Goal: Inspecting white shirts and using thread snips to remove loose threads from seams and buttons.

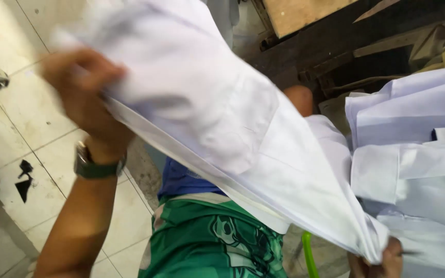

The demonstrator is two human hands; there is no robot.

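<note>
Overhead, looking down past a person's chest and lap, a white garment [207, 118] is stretched on a slant from the far left to the near right. It looks like a shirt or uniform top with a patch pocket sewn on its front. The left hand [86, 98], blurred by motion, is raised at the left with its fingers clenched on the upper edge of the cloth; a dark green wristwatch [96, 166] sits on that wrist. The right hand [382, 260] is low at the near right edge, fingers pinching the bunched lower end of the same garment, though only part of the hand shows. Beneath the cloth are green patterned shorts [217, 237] and a strip of blue fabric [181, 180]. At the right lies a pile of more white garments [413, 154], touching the held one. Pale floor tiles [21, 118] fill the left side, with dark wooden boards [336, 36] at the far right. A likely risk: the cloth is taut between two small grips, so a slip of either hand would drop an end toward the grubby floor, or drag against the stacked pile and disturb it.
</note>
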